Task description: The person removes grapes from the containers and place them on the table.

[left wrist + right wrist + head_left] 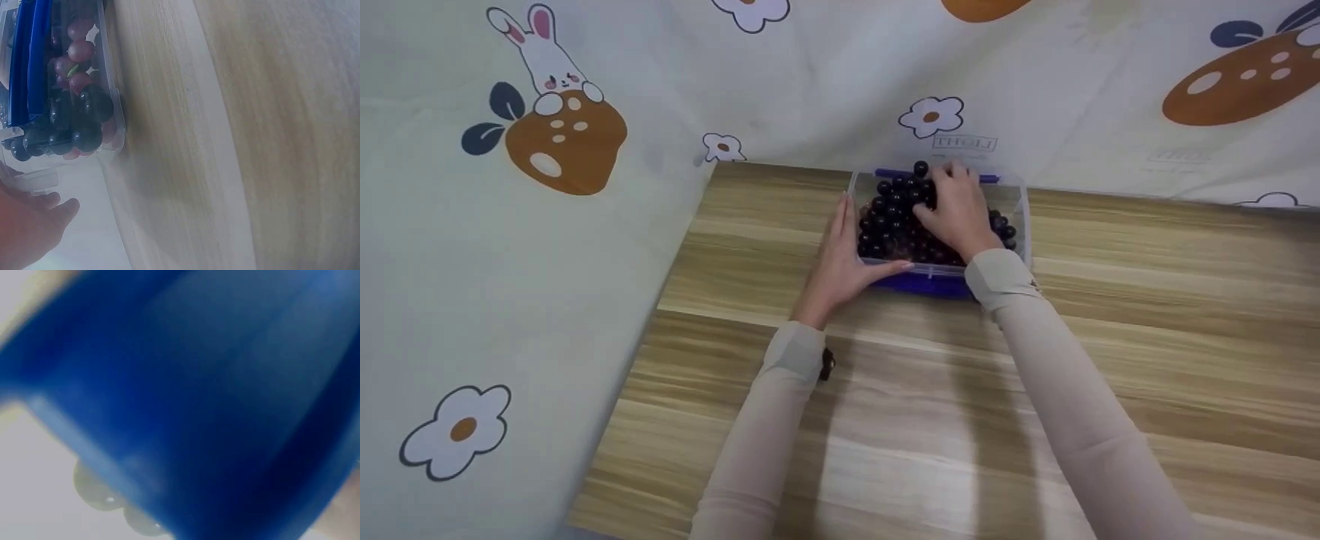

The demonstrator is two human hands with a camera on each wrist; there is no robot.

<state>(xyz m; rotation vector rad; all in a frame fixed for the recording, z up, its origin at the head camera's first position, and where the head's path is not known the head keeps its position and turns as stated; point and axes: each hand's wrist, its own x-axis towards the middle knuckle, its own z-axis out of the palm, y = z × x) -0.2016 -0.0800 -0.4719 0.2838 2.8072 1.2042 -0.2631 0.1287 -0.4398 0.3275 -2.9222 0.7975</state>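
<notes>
A clear plastic container [1026,217] with blue clips holds a heap of dark grapes [894,214]. Against its left side lies my left hand [840,259], fingers straight along the wall and thumb stretched across the front rim. My right hand [960,206] reaches in from above, fingers and thumb curled about the grapes at the top of the heap; its fingertips are partly hidden. In the left wrist view, redder grapes [81,50] and a green stem show through the wall. A blue clip [197,394] fills most of the right wrist view, blurred.
The container stands near the back edge of a wood-grain table [1170,300]. Behind and to the left hangs a pale cloth [825,82] printed with flowers, a rabbit and orange fruit shapes. A second blue clip [997,178] sits at the container's back rim.
</notes>
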